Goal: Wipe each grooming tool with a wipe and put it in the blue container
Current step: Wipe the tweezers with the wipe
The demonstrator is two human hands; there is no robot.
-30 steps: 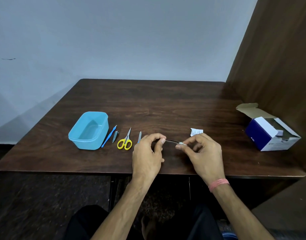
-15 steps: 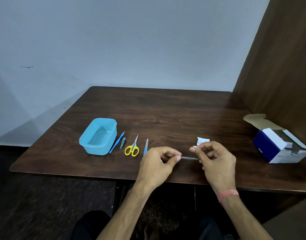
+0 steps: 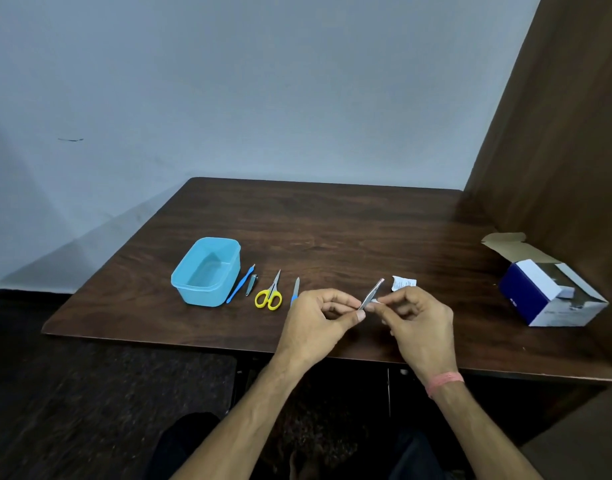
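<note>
While our left hand (image 3: 318, 317) pinches the slim silver metal tweezers (image 3: 371, 294) and our right hand (image 3: 418, 317) pinches a small white wipe (image 3: 374, 301) against them, well right of the empty blue plastic container (image 3: 207, 271), a loose pinch could drop them.

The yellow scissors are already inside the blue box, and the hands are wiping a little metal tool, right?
Not quite. In the head view the yellow scissors lie on the table, right of the blue box, not inside it. The left hand and right hand are indeed wiping a little metal tool.
</note>
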